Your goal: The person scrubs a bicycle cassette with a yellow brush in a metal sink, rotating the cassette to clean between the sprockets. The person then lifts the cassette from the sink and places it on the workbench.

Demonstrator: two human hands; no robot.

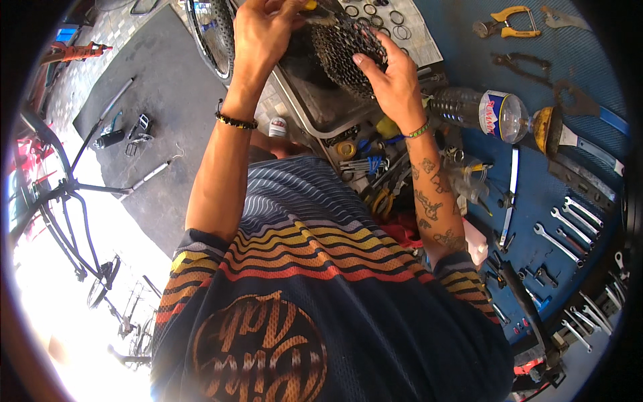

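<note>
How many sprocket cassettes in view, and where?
1: the sprocket cassette, held in the right grip near the top of the picture, with a dark tray showing behind it. Others could be hidden in the clutter.

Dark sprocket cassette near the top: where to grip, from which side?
I'd grip the cassette by its right rim, coming from the right, thumb across the teeth, as the right hand does. It's a thick, round, toothed stack, so the rim should give good purchase, and its left part stays exposed toward the left hand.
</note>
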